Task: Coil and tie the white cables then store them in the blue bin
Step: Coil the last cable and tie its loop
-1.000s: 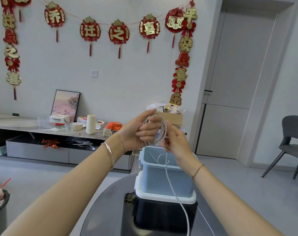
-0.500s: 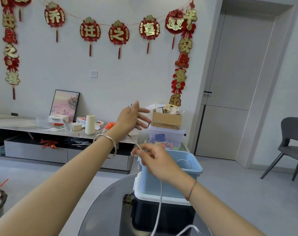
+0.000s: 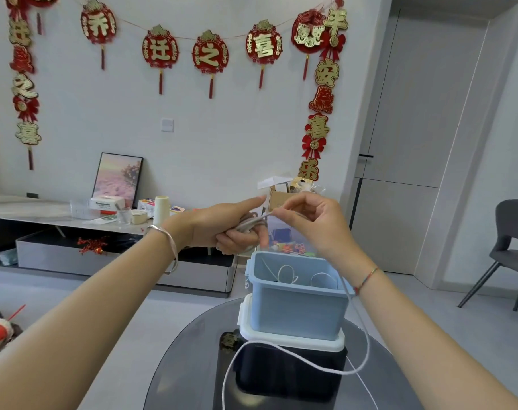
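A dark round table [image 3: 186, 365] carries a black box [image 3: 281, 380], seemingly white-lidded.

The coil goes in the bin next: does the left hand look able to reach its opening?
Probably yes. The left hand, gripping the coil, hangs close above the left rim of the bin, which is open-topped; the right hand, pinching the cable, is beside it, not between them.

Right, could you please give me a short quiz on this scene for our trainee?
1. True or false: the blue bin is empty.
2. Which hand grips the coil of white cable: A left, B right?
3. Fill in: the bin stands on a box with a ____ lid.
Key: 1 false, cables lie inside. 2 A: the left hand grips it; the right hand pinches a strand. 3 white.
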`<state>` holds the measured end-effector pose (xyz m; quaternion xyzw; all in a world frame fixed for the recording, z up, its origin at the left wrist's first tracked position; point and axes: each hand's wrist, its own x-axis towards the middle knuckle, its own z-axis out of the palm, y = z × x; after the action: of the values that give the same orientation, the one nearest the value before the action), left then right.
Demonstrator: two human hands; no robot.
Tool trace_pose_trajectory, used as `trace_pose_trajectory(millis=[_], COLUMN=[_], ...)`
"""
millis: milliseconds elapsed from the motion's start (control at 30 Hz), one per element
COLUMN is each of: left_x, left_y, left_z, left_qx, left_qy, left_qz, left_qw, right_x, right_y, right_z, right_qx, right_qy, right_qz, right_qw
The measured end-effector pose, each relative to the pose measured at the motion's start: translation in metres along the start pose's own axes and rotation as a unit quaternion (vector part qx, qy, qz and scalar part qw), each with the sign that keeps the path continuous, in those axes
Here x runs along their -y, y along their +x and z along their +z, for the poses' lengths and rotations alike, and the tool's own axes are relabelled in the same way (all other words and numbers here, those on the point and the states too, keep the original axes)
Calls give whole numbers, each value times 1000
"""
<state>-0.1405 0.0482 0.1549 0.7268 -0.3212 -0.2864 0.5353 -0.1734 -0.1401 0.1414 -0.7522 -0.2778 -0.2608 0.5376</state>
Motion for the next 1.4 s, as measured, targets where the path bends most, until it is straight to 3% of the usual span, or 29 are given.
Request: trace_pose_trajectory(millis=[200, 300, 367, 433, 567, 667, 767, 900, 1067, 1200, 1400], left_x=[-8, -7, -6, -9, -17, -13, -6, 9, 19, 11, -2], left_y=[-8, -4, 1, 5, 19, 33, 42, 41, 28, 12, -1], left_z=[1, -2, -3, 1, 11, 6, -3, -6, 3, 18, 24], left_qx=[128, 221, 230, 178, -102, -244, -367, -411, -367, -276, -48], left_qy=[-116, -207, -257, -312, -332, -316, -189, -14, 162, 237, 57], left_qz=[61, 97, 129, 175, 230, 257, 252, 217, 161, 89, 35], left_qw=[983, 948, 930, 917, 909, 880, 875, 885, 901, 927, 997], right_x=[-2, -7, -11, -16, -27, -28, -27, -19, -4, 10, 24], right_y=[-3, -6, -8, -10, -19, -30, -42, -44, -31, -15, 2], right_z=[10, 18, 26, 33, 42, 47, 51, 42, 22, 4, -6], right_qx=[-20, -32, -39, -40, 12, 100, 173, 120, 54, -8, -35], right_qy=[148, 204, 240, 246, 173, 68, 1, -60, -97, -36, 96], right_qz=[71, 114, 139, 150, 177, 204, 199, 138, 71, 27, 38], right_qw=[986, 972, 960, 957, 969, 971, 965, 981, 991, 999, 994])
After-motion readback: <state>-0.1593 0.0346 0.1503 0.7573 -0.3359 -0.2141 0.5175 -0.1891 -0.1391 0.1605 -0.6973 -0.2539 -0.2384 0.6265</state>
